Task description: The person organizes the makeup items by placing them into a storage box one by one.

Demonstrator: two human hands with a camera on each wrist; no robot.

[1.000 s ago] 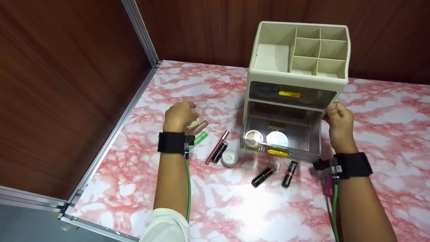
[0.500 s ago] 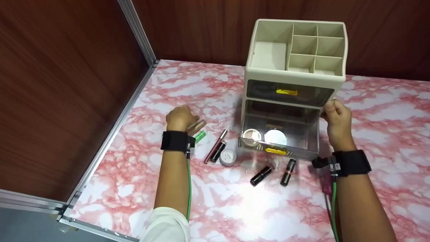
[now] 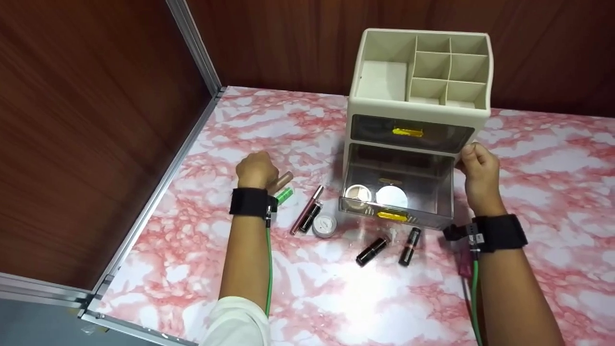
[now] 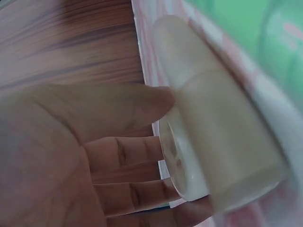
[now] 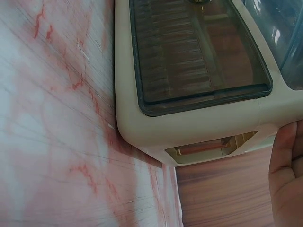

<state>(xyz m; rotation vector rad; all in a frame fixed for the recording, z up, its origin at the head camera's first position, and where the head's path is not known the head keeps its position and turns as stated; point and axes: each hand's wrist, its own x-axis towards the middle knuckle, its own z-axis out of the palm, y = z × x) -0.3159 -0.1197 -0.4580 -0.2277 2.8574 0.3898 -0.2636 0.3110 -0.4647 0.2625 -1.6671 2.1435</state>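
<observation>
Pink marble table (image 3: 336, 298), left hand (image 3: 256, 169) gripping beige tube (image 3: 280, 181), right hand (image 3: 475, 166) curled against organizer (image 3: 418, 115)

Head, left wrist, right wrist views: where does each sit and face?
Head: above, facing down at the pink marble table; both forearms show.
Left wrist: beside the left hand, facing a beige cylindrical tube.
Right wrist: low by the right hand, facing the cream plastic drawer organizer.
Head and right wrist share the organizer.
</observation>
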